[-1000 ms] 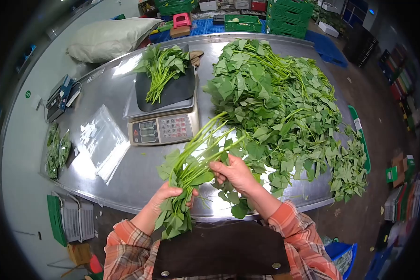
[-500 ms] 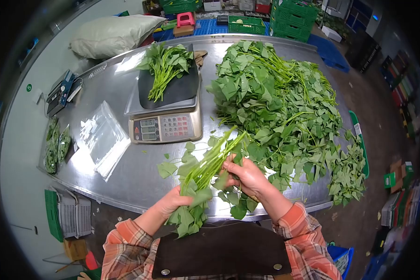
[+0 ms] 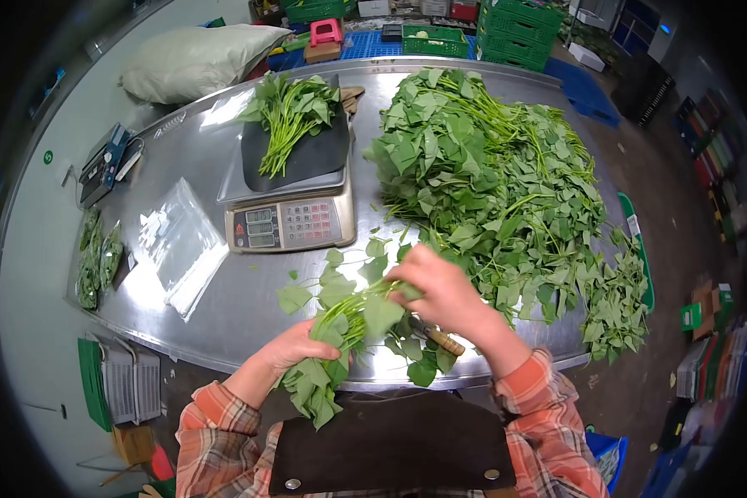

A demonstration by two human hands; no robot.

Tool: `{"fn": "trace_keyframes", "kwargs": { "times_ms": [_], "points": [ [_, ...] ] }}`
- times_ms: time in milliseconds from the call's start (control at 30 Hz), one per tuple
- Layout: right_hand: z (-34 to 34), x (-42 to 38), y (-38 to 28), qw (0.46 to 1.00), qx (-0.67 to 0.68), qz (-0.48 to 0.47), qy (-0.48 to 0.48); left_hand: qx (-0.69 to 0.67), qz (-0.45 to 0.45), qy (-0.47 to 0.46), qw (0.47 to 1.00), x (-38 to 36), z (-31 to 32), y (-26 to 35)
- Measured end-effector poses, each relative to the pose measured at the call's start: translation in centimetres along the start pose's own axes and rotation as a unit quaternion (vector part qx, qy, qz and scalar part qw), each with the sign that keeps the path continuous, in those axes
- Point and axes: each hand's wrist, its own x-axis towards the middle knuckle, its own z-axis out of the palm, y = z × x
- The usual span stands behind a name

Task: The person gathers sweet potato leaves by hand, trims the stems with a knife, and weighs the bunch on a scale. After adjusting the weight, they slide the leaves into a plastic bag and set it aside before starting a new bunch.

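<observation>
A bunch of leafy green stems [image 3: 344,322] is gripped in my left hand [image 3: 295,349], its leaves hanging down toward the table's near edge. My right hand [image 3: 444,290], slightly blurred, is closed at the upper end of that bunch, fingers pinched on stems and a leaf. Below my right wrist lies a wooden-handled tool [image 3: 446,340]; leaves hide its other end. To the right spreads a large heap of leafy greens [image 3: 481,183]. Another bunch of greens [image 3: 289,124] rests on the black tray [image 3: 311,158] of a digital scale [image 3: 290,226].
Clear plastic bags [image 3: 183,241] lie on the metal table [image 3: 224,307], left of the scale. Bagged greens [image 3: 98,261] sit at the left edge. A large white sack [image 3: 199,62] stands at the back left. Green crates [image 3: 515,37] are stacked beyond the far edge.
My right hand has moved up and turned over at the stem ends, uncovering the wooden handle. My left hand has shifted slightly left with the bunch, whose stems no longer stick up as far.
</observation>
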Motion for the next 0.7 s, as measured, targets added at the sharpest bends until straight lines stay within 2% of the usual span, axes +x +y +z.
{"fn": "trace_keyframes", "kwargs": {
  "times_ms": [100, 200, 233, 267, 300, 333, 367, 400, 433, 467, 533, 567, 633, 667, 700],
  "points": [
    [1.9, 1.4, 0.1, 0.994, -0.037, -0.104, -0.027, 0.073, 0.016, 0.006, 0.997, 0.2, 1.0, 0.6],
    [3.1, 2.5, 2.1, 0.975, 0.011, -0.219, 0.041, 0.074, 0.015, 0.013, 0.997, 0.3, 0.6, 0.5],
    [3.5, 2.2, 2.8, 0.979, 0.168, -0.095, 0.064, 0.039, 0.013, 0.002, 0.999, 0.1, 0.6, 0.6],
    [3.8, 1.6, 3.6, 0.944, 0.318, 0.033, 0.085, 0.005, 0.012, -0.009, 1.000, -0.2, 0.6, 0.6],
    [3.6, 1.1, 4.2, 0.870, 0.454, 0.160, 0.102, -0.030, 0.010, -0.021, 0.999, -0.5, 0.4, 0.7],
    [1.5, 1.0, 3.4, 0.782, 0.569, 0.218, 0.132, -0.038, 0.016, -0.026, 0.999, -0.6, 0.1, 0.5],
    [1.3, 1.2, 4.8, 0.726, 0.607, 0.248, 0.205, -0.048, 0.022, -0.030, 0.998, -0.7, -0.3, 0.2],
    [0.0, 0.8, 5.8, 0.726, 0.581, 0.265, 0.254, -0.058, 0.028, -0.033, 0.997, -0.9, -0.6, -0.1],
    [-0.8, 0.2, 8.2, 0.709, 0.602, 0.226, 0.289, -0.067, 0.028, -0.024, 0.997, -1.3, -0.7, -0.2],
    [-2.6, -0.2, 8.9, 0.710, 0.600, 0.194, 0.314, -0.076, 0.028, -0.016, 0.997, -1.7, -0.7, -0.3],
    [-4.4, -0.7, 8.9, 0.763, 0.554, 0.186, 0.276, -0.097, 0.031, -0.007, 0.995, -1.8, -1.0, -0.5],
    [-4.3, -1.2, 8.3, 0.807, 0.491, 0.198, 0.260, -0.107, 0.030, -0.006, 0.994, -1.7, -1.5, -0.9],
    [-2.9, -1.2, 7.5, 0.920, 0.331, 0.050, 0.204, -0.120, 0.031, -0.004, 0.992, -1.5, -1.5, -0.8],
    [-2.2, -1.1, 7.0, 0.954, 0.242, -0.025, 0.172, -0.122, 0.033, -0.004, 0.992, -1.5, -1.1, -0.4],
    [-2.4, -0.7, 4.6, 0.973, 0.172, -0.059, 0.139, -0.125, 0.036, -0.004, 0.992, -1.5, -0.6, 0.0]
  ]
}}
